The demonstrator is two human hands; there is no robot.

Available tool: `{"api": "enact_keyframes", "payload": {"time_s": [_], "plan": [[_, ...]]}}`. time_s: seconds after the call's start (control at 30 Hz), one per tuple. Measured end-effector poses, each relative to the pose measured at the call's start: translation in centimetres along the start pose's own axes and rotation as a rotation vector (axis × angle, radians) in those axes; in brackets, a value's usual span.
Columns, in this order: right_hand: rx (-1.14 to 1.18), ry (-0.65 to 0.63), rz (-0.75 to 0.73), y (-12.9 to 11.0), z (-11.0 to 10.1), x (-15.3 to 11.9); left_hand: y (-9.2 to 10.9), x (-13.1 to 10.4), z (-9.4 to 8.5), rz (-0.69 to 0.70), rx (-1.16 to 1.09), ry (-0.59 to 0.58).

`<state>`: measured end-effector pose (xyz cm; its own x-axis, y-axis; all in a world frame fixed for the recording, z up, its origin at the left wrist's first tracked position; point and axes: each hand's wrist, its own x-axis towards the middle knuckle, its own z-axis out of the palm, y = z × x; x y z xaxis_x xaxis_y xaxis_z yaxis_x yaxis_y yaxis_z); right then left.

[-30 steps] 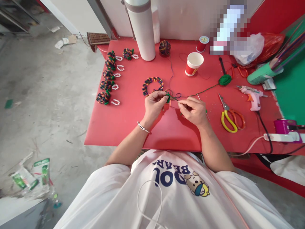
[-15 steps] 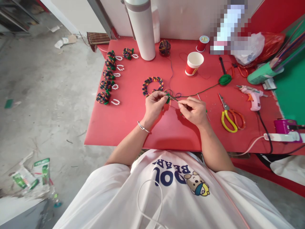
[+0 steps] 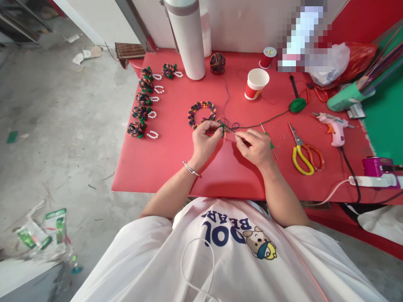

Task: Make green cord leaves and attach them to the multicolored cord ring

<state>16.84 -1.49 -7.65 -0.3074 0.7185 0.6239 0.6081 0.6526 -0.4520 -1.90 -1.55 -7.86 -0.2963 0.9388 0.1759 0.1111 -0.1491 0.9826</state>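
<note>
Between thumb and fingers, my left hand pinches a small green yarn piece. My right hand is closed, with green yarn running from its fingertips to that piece; a tool in it is too small to make out. Just beyond my left hand lies a multicoloured crocheted ring. A green strand leads right to a green yarn ball. Beside my right hand rests a thin hook with a green grip. A dark multicoloured yarn ball sits farther back.
On the red table stand a tall white bottle and a paper cup. Several yarn flowers with white bead loops line the left side. Scissors, a pink glue gun and a power strip lie at right.
My right wrist has turned slightly and its fingers have shifted a little. My left hand has tilted slightly, still pinching the green piece. The other objects have not moved.
</note>
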Motion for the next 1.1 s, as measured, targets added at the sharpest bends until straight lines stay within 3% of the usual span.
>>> {"api": "enact_keyframes", "payload": {"time_s": [0.1,0.17,0.67,1.1], "plan": [[-0.067,-0.020,-0.032,0.0,0.5,-0.3,-0.2,-0.3,-0.1,0.250,0.158,0.061],[-0.051,-0.037,-0.027,-0.2,0.7,-0.5,-0.4,-0.4,0.0,0.331,0.207,0.070],[0.028,-0.034,-0.007,-0.9,0.6,-0.6,-1.6,-0.5,-0.2,0.448,0.286,0.089],[0.176,-0.054,0.148,-1.8,0.7,-0.7,-1.1,-0.4,-0.2,0.727,0.326,0.188]]}}
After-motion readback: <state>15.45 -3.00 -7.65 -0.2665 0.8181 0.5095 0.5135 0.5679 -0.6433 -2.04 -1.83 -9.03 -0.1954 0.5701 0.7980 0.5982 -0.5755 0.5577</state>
